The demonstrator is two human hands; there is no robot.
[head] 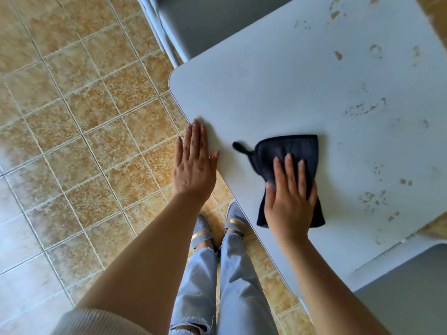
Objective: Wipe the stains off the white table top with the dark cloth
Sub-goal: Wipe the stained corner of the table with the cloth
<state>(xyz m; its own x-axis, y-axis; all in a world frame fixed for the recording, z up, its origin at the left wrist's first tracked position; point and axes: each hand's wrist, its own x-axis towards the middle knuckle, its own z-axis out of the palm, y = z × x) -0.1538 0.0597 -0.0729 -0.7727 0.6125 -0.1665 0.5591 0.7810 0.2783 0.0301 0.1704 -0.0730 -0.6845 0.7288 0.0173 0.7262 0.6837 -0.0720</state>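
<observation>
Nearest, the right hand (289, 204) lies flat on the dark cloth (292, 165), fingers (287, 170) slightly spread and pressing it down on the white worktop (278, 88), close to the near edge. The left hand (193, 163) rests open at that edge, fingers together, steadying. Beyond the cloth, brownish stains (365, 108) scatter toward the far side (none under the cloth that I can see). Best to keep the palm weighted and sweep outward in overlapping passes.

Dark cloth (296, 151) lies flat, partly folded, loop tab out, near surface (278, 81) front edge. Brown stains (365, 108) spread toward far and right edges.
</observation>
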